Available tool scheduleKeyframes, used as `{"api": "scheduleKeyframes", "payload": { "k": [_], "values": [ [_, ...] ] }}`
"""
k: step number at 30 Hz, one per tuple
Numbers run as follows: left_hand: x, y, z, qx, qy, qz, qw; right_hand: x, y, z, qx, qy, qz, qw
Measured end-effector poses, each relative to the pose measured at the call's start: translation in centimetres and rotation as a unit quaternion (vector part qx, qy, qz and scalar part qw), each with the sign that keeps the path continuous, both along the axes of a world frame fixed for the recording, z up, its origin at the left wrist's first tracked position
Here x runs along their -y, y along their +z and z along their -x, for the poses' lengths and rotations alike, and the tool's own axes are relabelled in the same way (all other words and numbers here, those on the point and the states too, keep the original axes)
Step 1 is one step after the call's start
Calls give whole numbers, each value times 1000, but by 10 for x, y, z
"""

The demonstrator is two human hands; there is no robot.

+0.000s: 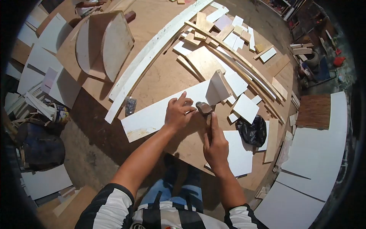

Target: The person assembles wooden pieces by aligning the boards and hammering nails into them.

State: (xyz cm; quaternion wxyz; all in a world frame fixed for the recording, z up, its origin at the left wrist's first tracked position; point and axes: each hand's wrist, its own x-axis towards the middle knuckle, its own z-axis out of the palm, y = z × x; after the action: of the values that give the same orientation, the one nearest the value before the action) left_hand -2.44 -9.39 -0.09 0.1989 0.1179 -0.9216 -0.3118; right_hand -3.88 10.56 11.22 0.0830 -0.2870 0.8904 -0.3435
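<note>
My right hand (216,147) is wrapped round the handle of a hammer (204,108), with the index finger stretched along it. The hammer's head is over the near edge of a long white board (152,113) lying on the table. My left hand (179,112) rests at this board, its fingers pinched close beside the hammer head. Whatever lies between those fingertips is too small to make out. A short board (220,87) stands upright at the right end of the white board, just beyond the hammer.
A black plastic bag (251,131) sits right of my right hand, by white panels (236,152). A small clear packet (130,106) lies left. Long strips (152,49) and several wood offcuts cover the far table. A curved wooden piece (116,45) stands far left.
</note>
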Motion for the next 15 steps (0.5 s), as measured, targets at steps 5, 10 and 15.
{"api": "scheduleKeyframes", "payload": {
  "k": [5, 10, 15],
  "values": [
    [1, 0, 2, 7, 7, 13, 1000, 2, -25, 6, -24, 23, -47, 998],
    [-1, -3, 1, -1, 16, -2, 1000, -3, -15, 3, -25, 0, -32, 999],
    [1, -2, 3, -9, 1, -2, 1000, 3, -21, 16, 28, -58, 112, 992]
  ]
}}
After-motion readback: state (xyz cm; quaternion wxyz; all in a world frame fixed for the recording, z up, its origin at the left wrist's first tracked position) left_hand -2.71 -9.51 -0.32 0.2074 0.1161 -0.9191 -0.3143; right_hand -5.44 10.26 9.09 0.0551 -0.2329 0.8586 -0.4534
